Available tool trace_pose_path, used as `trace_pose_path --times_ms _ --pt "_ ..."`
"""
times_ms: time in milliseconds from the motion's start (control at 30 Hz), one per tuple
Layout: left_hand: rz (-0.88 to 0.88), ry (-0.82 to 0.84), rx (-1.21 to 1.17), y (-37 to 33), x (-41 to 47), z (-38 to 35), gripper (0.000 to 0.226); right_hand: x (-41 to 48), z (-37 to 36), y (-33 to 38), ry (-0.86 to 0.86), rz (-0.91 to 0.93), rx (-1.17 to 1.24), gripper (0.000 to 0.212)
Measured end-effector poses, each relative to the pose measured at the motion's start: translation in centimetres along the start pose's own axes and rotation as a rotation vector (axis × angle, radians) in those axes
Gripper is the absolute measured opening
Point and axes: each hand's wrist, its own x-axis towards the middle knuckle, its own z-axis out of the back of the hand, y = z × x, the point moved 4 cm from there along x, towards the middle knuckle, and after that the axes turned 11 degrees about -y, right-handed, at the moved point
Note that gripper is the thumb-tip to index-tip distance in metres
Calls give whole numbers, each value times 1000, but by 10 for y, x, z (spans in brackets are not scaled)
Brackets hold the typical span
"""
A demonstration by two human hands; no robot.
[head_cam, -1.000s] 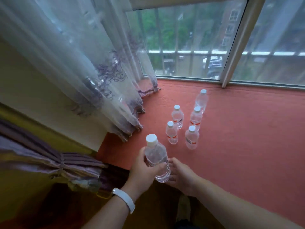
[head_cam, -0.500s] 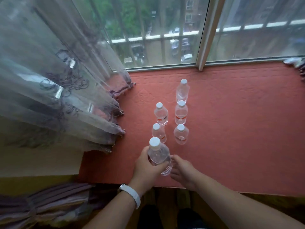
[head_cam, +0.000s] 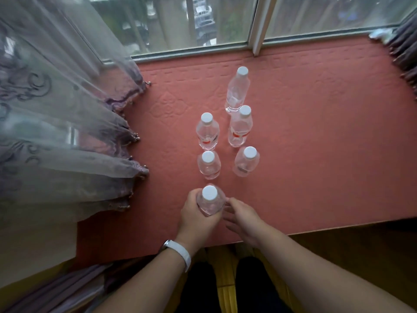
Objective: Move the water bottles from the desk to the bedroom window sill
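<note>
Salmon-red quilted cloth covers the window sill (head_cam: 316, 132), where a person's left hand (head_cam: 196, 222) wraps fingers and thumb around a clear, white-capped water bottle (head_cam: 210, 201). The bottle is held upright over the sill's near edge; from this steep angle it cannot be told whether its base touches the cloth. The right hand (head_cam: 243, 219) lies just beside the bottle on its right, fingers loose and nearly straight, holding nothing, with its fingertips (head_cam: 229, 203) close to the plastic. Five more bottles stand upright further in, in two rough rows. The near-left bottle (head_cam: 208, 166) and mid-left bottle (head_cam: 207, 132) line up beyond the held one. The near-right bottle (head_cam: 246, 162), mid-right bottle (head_cam: 240, 127) and far bottle (head_cam: 237, 91) lead toward the window (head_cam: 180, 19). The two middle bottles show red label bands. A white wristband (head_cam: 180, 251) circles the left wrist, and a sheer embroidered curtain (head_cam: 56, 132) spills over the sill's left end.
</note>
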Motion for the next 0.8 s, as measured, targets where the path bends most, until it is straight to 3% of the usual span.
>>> trace_pose_path --times_ms 67,400,567,800 --pt "5 -17 6 13 8 -6 54 16 -8 -5 9 -7 63 54" --pt "-30 -44 13 50 25 -33 56 58 -14 -13 -73 -5 164 25" --pt "-89 -29 50 50 24 -35 61 64 -11 -18 -92 -7 206 27" --pt "-30 39 36 46 24 -32 62 52 -11 -13 -70 -3 147 29"
